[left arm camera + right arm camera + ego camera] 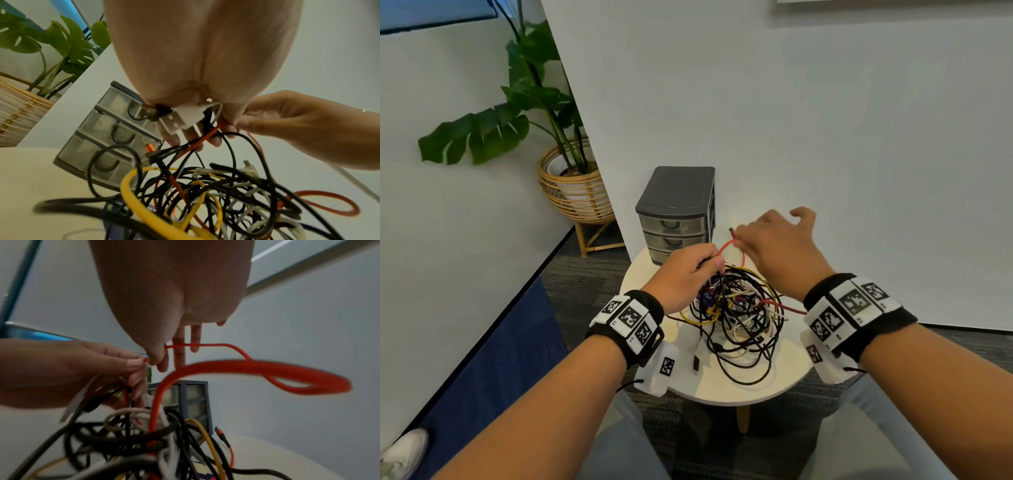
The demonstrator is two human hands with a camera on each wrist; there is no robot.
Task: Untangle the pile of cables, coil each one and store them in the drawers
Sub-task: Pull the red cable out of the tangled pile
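A tangled pile of black, white, yellow and red cables (736, 308) lies on a small round cream table (722, 390). My left hand (688, 274) grips a bunch of strands at the top of the pile; the left wrist view shows a white USB plug (180, 120) and the red cable (203, 139) among its fingers (174, 139). My right hand (774, 246) pinches the red cable (726, 246) between thumb and forefinger just right of the left hand, its other fingers straight. A red loop (257, 369) hangs in front of the right wrist. The grey three-drawer unit (674, 205) stands behind the pile, all drawers closed.
A white wall rises right behind the table and drawers. A potted plant in a wicker stand (571, 185) sits on the floor to the left. An orange-tipped plug (219, 432) dangles beside the drawer unit (193, 395). My knees are under the table's near edge.
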